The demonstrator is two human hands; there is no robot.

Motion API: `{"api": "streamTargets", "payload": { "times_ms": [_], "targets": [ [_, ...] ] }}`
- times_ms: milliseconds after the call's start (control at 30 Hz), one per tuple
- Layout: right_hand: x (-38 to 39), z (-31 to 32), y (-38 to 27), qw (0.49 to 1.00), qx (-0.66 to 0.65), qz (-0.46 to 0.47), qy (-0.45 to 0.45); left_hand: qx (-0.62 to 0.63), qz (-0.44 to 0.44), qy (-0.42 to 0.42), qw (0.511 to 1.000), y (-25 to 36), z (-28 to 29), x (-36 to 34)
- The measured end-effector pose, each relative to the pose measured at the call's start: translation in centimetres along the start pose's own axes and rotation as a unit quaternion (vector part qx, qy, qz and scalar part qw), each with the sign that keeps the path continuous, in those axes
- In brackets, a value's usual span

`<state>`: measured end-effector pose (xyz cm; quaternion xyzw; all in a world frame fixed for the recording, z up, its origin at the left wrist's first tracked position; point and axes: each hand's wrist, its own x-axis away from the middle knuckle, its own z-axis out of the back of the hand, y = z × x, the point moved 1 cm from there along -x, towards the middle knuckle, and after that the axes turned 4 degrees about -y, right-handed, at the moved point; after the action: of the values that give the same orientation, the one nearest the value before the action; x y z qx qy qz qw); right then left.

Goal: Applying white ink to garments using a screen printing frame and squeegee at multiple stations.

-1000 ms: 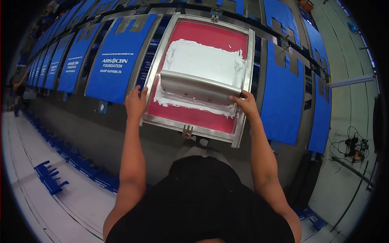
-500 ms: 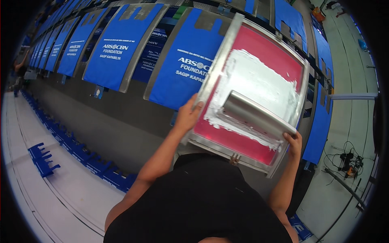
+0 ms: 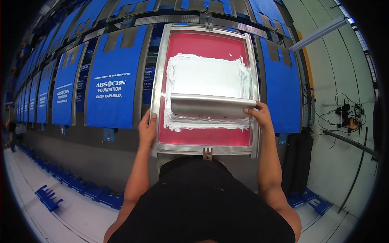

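A silver screen-printing frame [image 3: 160, 87] with red mesh [image 3: 202, 137] sits squarely in front of my body. Thick white ink [image 3: 206, 76] covers the middle of the mesh, with ragged ridges at its sides. Across the lower part of the ink lies a wide metal squeegee [image 3: 212, 106]. My left hand [image 3: 147, 129] grips the frame's left side bar, thumb on its edge and fingers partly hidden. My right hand [image 3: 259, 114] is closed on the squeegee's right end, beside the right bar. Whatever lies beneath the frame is hidden.
Blue bags lie flat on a row of boards: a printed bag [image 3: 111, 81] to the left, a plain-looking bag [image 3: 279, 89] to the right. More bags [image 3: 60, 227] rest along the lower left floor. Tangled cables [image 3: 344, 113] lie on the right floor.
The frame has turned from a slant to square and no longer overlaps the printed bag, which now shows fully on its left. Both hands keep their holds; the squeegee stays low on the mesh.
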<state>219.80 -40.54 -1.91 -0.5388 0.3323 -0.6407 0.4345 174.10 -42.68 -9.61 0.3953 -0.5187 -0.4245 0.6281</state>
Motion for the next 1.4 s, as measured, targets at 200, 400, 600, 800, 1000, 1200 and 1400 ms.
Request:
{"api": "streamTargets", "payload": {
  "times_ms": [200,400,600,800,1000,1200,1400],
  "targets": [
    [-0.9,1.4,2.3,1.000,0.024,-0.008,-0.009,-0.038,0.003,0.022,0.999,1.2,-1.2,0.1],
    [-1.9,2.1,2.4,0.999,0.037,0.029,-0.006,-0.020,-0.003,0.056,0.998,0.9,-2.3,-0.3],
    [-2.8,2.0,3.9,0.999,-0.010,0.025,-0.020,-0.008,0.018,0.036,0.999,1.0,-3.2,-0.4],
    [-2.1,1.3,5.2,1.000,-0.009,0.016,-0.013,-0.034,0.013,0.038,0.999,0.4,-3.1,-0.4],
    [-2.5,1.1,5.0,0.999,0.008,0.029,-0.029,0.035,-0.004,0.041,0.999,-1.5,-2.2,-1.2],
    [-1.7,1.3,4.4,0.998,0.039,0.041,-0.021,-0.169,-0.027,0.070,0.983,-3.1,-2.8,-1.8],
    [4.7,-0.9,-1.7,0.823,0.560,0.065,-0.073,-0.395,-0.352,-0.056,0.847,11.1,-6.3,3.7]
  ]
}}
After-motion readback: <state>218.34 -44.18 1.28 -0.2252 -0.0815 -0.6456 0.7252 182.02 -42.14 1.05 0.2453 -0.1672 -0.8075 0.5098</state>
